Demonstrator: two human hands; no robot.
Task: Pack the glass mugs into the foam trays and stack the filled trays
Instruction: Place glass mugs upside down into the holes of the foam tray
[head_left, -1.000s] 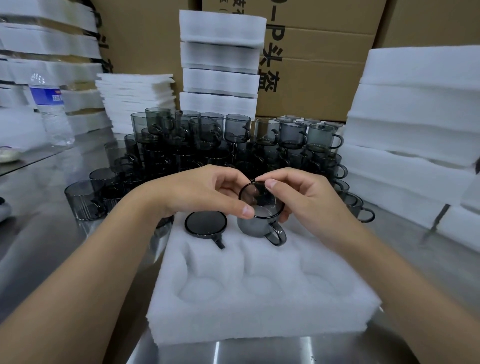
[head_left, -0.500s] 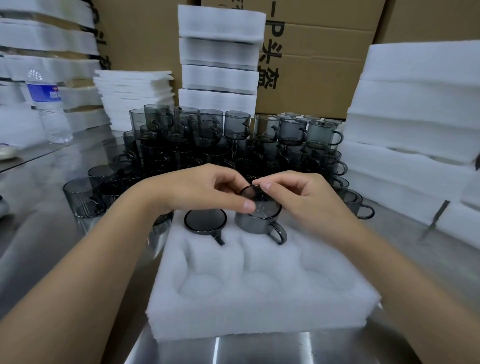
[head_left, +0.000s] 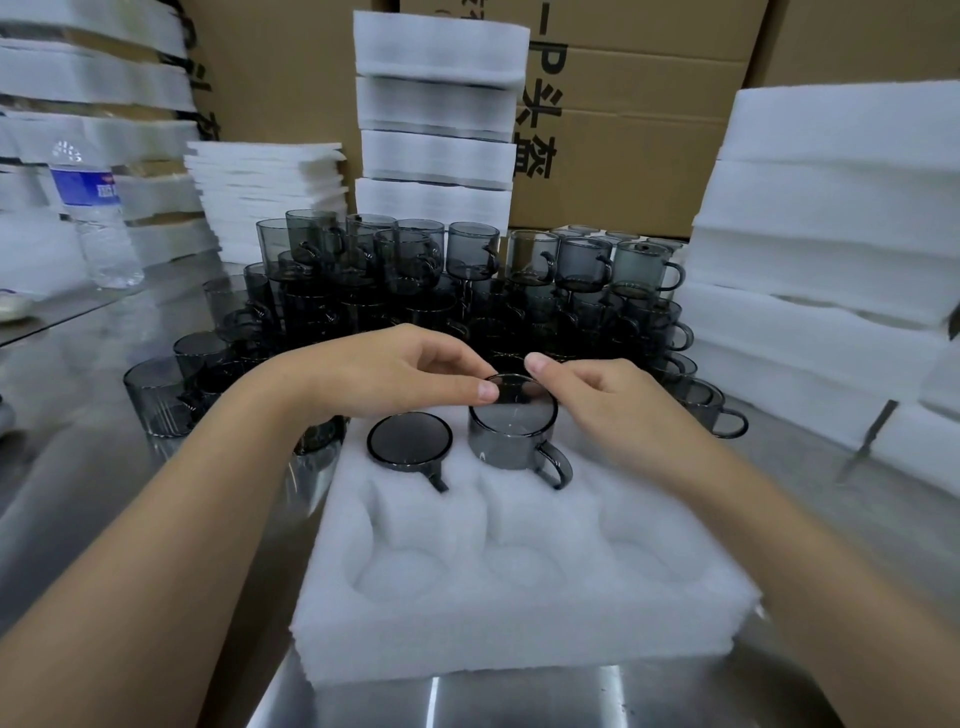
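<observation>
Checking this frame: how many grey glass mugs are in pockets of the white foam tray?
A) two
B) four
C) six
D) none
A: one grey glass mug sits sunk in the back-left pocket of the white foam tray, and a second grey glass mug stands in the back-middle pocket, pinched at its top by the left hand and right hand.

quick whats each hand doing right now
left hand: pinches the mug at its top edge
right hand: holds the same mug, fingers curled on its far side

Rear mugs (head_left: 540, 312) at the bench (head_left: 78, 467) far edge hidden behind front rows; bottle (head_left: 98, 218) label blurred; right foam stack (head_left: 831, 234) cropped.
</observation>
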